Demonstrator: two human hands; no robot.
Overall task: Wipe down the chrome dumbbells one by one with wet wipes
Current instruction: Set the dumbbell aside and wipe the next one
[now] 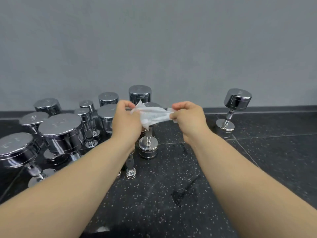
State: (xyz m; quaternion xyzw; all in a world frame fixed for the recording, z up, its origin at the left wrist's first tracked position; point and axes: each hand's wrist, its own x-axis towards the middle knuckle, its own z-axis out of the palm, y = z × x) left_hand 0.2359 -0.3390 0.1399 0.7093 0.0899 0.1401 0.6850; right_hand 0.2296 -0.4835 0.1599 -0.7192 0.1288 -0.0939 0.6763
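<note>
Both hands pull a wipe (152,115) taut above dumbbells standing on a dark gym floor (154,194).

The floor is black tile flecked with white, meeting a plain grey wall (154,40) along a dark skirting strip (265,108). A damp smear (185,193) darkens the tiles between the forearms. At the left a crowd of chrome dumbbells (60,127) stands on end (big ones nearest, smaller behind, close together). The left hand (125,121) pinches the wipe's left edge between thumb and curled fingers, and its forearm hides part of a thin dumbbell (131,172). The white wipe hangs crumpled between the hands, covering the top of a middle dumbbell (148,146); whether they touch I cannot tell. The right hand (188,119) pinches the opposite edge likewise. Well apart at the right, a lone dumbbell (229,114) stands on end near the skirting strip.
</note>
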